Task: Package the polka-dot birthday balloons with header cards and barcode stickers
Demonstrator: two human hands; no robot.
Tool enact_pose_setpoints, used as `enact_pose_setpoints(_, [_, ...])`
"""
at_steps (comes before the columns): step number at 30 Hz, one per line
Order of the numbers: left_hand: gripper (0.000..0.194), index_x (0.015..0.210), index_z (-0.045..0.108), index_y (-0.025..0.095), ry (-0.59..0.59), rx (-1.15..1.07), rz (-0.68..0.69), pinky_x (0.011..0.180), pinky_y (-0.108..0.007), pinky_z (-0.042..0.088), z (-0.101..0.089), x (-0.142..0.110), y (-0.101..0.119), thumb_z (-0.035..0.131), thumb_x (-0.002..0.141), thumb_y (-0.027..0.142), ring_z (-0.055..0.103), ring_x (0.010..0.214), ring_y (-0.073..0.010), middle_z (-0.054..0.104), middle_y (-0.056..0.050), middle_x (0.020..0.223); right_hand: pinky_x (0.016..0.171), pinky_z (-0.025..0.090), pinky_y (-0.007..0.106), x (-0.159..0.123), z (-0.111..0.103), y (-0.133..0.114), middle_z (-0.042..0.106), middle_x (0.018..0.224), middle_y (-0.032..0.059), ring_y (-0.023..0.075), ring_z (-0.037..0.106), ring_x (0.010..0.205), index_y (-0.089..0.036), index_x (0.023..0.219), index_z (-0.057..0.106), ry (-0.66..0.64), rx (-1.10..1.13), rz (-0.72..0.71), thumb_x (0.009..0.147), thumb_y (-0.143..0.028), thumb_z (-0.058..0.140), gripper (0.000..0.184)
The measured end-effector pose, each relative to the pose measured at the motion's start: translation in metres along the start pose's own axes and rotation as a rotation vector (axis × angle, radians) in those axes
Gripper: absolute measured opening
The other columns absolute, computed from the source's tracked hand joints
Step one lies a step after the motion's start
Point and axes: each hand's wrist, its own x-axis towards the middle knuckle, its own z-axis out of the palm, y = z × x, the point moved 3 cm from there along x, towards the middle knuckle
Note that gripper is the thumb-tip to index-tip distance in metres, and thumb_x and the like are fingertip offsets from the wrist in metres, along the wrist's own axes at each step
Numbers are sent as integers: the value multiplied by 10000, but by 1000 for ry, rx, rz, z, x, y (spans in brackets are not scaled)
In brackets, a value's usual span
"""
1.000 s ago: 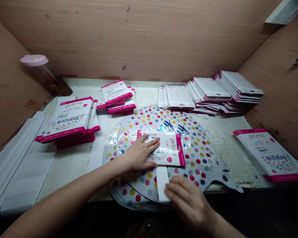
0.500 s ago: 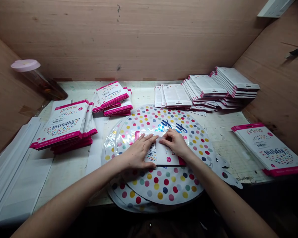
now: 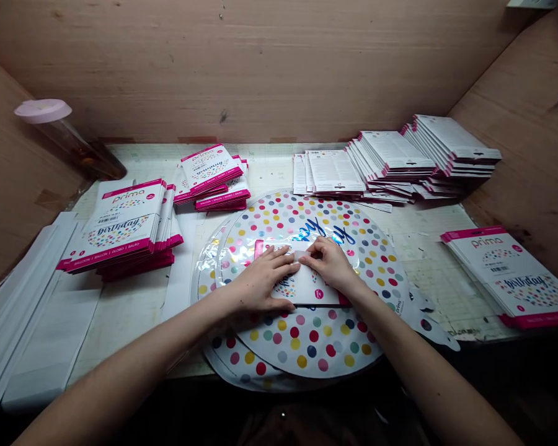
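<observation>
Logging from my remote desk: one gridded cutting mat [image 3: 428, 272], finished "prima" balloon packets [image 3: 118, 226] stacked on it; one polka-dot foil balloon [image 3: 307, 347] lying flat mid-mat, not yet packed; one pink-edged packet [image 3: 307, 288] on the balloon; left hand [image 3: 260, 279] and right hand [image 3: 330, 263], both open, pressing down on the packet.

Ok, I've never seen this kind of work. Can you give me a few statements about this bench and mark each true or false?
The left hand and right hand both touch the white card lying on the foil balloon. True.
The foil balloon is plain silver. False: it is covered in coloured dots.
The stacked packs at the far right show printed backs. True.
The pink-lidded bottle stands right of the balloon. False: it stands to its left.
</observation>
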Motion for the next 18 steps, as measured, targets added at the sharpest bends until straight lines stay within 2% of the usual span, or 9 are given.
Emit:
enact_pose_setpoints(4, [777,1373,503,165,9,31,-5,1152,-567,240,-2,0,1,700,753,590,240,1442,-392,203,-192,1589,736,436,341,1,-3,4,574,755,9,190,542,769,-212,667,550,56,-27,8,766,-258,704,189])
enact_pose_setpoints(6, [787,1390,487,155,-8,50,9,1157,-581,215,-1,0,2,704,759,572,219,1448,-399,238,-185,1581,704,445,350,1,-6,-1,551,778,21,193,530,737,-209,717,540,122,-32,29,782,-243,672,151])
enact_pose_setpoints(8, [805,1386,491,133,-24,64,28,1165,-575,199,1,1,1,718,747,566,222,1445,-404,351,-180,1535,742,449,385,-2,-7,-20,544,847,50,218,529,792,-202,807,559,230,-45,1,820,-226,613,61])
enact_pose_setpoints(9, [790,1372,507,130,-27,63,36,1171,-552,205,1,1,1,727,742,554,242,1440,-394,409,-174,1504,775,448,403,-5,-5,-37,544,882,65,231,529,837,-198,858,578,277,-46,-65,846,-221,581,26])
enact_pose_setpoints(11, [696,1342,541,175,-28,56,35,1177,-498,228,1,2,-1,727,759,505,294,1430,-348,478,-133,1465,822,453,412,-18,7,-81,558,928,78,237,532,896,-201,949,623,278,-8,-338,892,-236,542,105])
enact_pose_setpoints(14, [655,1360,517,228,-35,60,0,1173,-500,229,0,2,-1,716,781,461,276,1445,-311,434,-92,1504,834,476,389,-54,40,-148,636,985,74,226,552,920,-217,1062,667,120,30,-850,909,-237,548,195])
enact_pose_setpoints(16, [751,1383,487,183,-31,72,-7,1169,-537,209,-1,1,1,742,751,498,231,1458,-334,376,-124,1534,860,468,382,-78,61,-172,685,1035,58,220,558,955,-199,1103,674,129,-19,-1034,910,-183,533,240])
enact_pose_setpoints(18, [817,1376,489,133,-19,83,11,1167,-542,201,-1,1,4,764,718,530,239,1451,-353,374,-159,1529,860,460,355,-97,76,-178,715,1019,36,195,571,964,-177,1034,698,201,-32,-1111,909,-124,501,239])
